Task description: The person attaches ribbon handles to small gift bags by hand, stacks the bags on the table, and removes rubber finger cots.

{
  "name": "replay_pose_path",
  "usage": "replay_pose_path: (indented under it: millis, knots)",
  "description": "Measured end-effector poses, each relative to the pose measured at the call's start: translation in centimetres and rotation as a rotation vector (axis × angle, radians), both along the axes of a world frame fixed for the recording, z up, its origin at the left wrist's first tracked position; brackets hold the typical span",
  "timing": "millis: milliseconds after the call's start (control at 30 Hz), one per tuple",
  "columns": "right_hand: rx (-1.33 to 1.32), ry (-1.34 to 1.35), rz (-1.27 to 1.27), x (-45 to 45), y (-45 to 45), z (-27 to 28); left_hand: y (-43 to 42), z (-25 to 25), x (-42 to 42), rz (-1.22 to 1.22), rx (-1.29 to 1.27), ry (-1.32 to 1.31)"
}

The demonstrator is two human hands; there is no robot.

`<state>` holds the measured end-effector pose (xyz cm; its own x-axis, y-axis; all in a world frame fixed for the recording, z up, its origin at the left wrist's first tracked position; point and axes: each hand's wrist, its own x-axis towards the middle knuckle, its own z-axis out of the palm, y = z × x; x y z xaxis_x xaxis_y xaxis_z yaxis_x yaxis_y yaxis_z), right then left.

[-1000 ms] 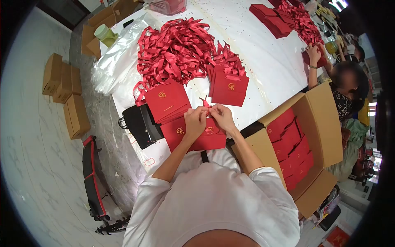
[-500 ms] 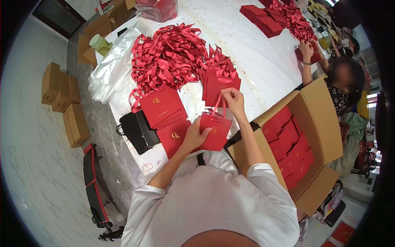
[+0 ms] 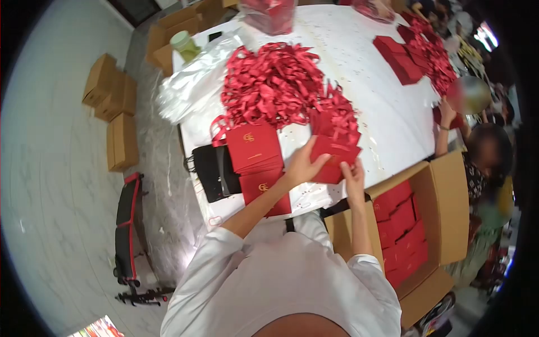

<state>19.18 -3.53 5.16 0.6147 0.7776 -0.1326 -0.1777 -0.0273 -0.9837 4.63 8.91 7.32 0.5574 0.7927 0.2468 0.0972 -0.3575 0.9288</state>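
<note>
My left hand (image 3: 303, 164) and my right hand (image 3: 353, 175) are on either side of a red bag (image 3: 330, 168), fingers closed on its edges, over the stack with ribbon handles. It overlaps other bags there, so its outline is partly hidden. Left of my hands lies a fanned stack of red bags with gold lettering (image 3: 254, 147), and another red bag (image 3: 260, 185) below it, partly behind my left forearm. A big heap of red ribbon (image 3: 269, 84) lies beyond the stacks. Black bags (image 3: 209, 174) lie at the far left of these.
An open cardboard box (image 3: 455, 208) holding red bags stands at the right. Clear plastic sleeves (image 3: 193, 84) and a green cup (image 3: 185, 46) lie at the table's left. Another person's hand (image 3: 447, 114) is beside more red bags (image 3: 400, 60) at the right.
Both hands moved with the red bag from near the table's front edge to the ribbon-handled stack. My right hand let go of the raised ribbon handle and now grips the bag's side. The view has shifted.
</note>
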Motion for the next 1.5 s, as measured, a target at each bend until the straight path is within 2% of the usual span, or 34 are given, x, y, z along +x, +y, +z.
replay_pose_path:
  millis: [33,100,133,200,300,367,400,433,500,533,633,867,933,967,1033,1067,1133,1167,1200,1267,1367,1467,1500]
  knots:
    - [0.01,-0.074,-0.01,0.6,0.4,1.2,0.0,0.6,0.2,0.013,0.014,-0.035]
    - [0.064,-0.196,-0.093,1.6,1.3,2.5,0.0,3.2,-1.3,-0.028,-0.24,-0.053]
    - [0.098,-0.213,-0.098,2.6,1.6,2.2,0.3,2.4,-2.2,0.013,-0.185,-0.176]
    - [0.091,-0.264,-0.115,3.7,2.3,1.2,0.8,0.9,-5.5,0.154,-0.156,-0.188]
    - [0.059,-0.367,-0.091,3.8,3.0,-0.6,0.9,1.1,-12.6,0.497,-0.037,0.044]
    - [0.052,-0.449,-0.082,3.4,3.3,-2.4,1.3,-0.4,-17.5,0.694,0.294,0.197]
    - [0.034,-0.411,-0.051,3.0,3.2,-2.6,1.3,-2.0,-20.1,0.746,0.364,0.29]
    - [0.038,-0.409,-0.041,2.9,3.2,-3.2,0.9,-3.3,-22.3,0.792,0.174,0.43]
    - [-0.057,-0.54,-0.074,3.1,3.2,-4.1,0.2,-4.6,-25.0,0.771,0.098,0.593]
    - [-0.053,-0.537,-0.066,3.1,3.3,-4.3,0.2,-5.2,-25.7,0.681,0.056,0.563]
    - [-0.092,-0.525,-0.126,2.9,3.7,-4.4,0.2,-6.1,-25.2,0.645,0.0,0.669]
    - [-0.082,-0.537,-0.238,2.8,4.6,-5.2,1.7,-6.1,-26.6,0.51,-0.017,0.511]
    - [-0.169,-0.986,-0.4,2.3,4.7,-5.3,1.7,-6.9,-26.9,0.509,0.01,0.505]
    - [-0.113,-1.041,-0.41,1.9,4.5,-5.3,1.7,-7.3,-26.9,0.513,0.03,0.503]
    - [-0.03,-1.052,-0.359,-0.7,4.1,-4.3,1.5,-7.4,-26.7,0.532,0.055,0.504]
    - [0.019,-0.97,-0.26,-2.4,3.9,-4.5,1.4,-7.3,-26.6,0.544,0.077,0.512]
    - [0.095,-1.053,0.094,-6.0,2.6,-3.8,1.0,-6.3,-26.2,0.589,0.06,0.51]
    - [0.148,-1.012,0.235,-8.3,2.2,-3.6,0.9,-6.1,-26.0,0.629,0.039,0.511]
    - [0.132,-1.036,0.333,-10.3,1.7,-2.8,0.7,-6.2,-26.0,0.687,0.06,0.489]
    - [0.193,-1.076,0.502,-12.4,1.0,-3.2,-0.3,-4.5,-25.4,0.771,-0.06,0.45]
    - [0.144,-1.123,0.624,-13.3,0.1,-5.3,-1.4,-5.6,-25.5,0.864,0.118,0.25]
    - [0.143,-1.066,0.63,-12.9,-0.3,-6.2,-2.9,-4.5,-25.0,0.951,0.018,0.086]
    - [0.148,-1.082,0.626,-12.8,-0.4,-6.2,-3.4,-4.2,-25.0,0.929,-0.014,-0.044]
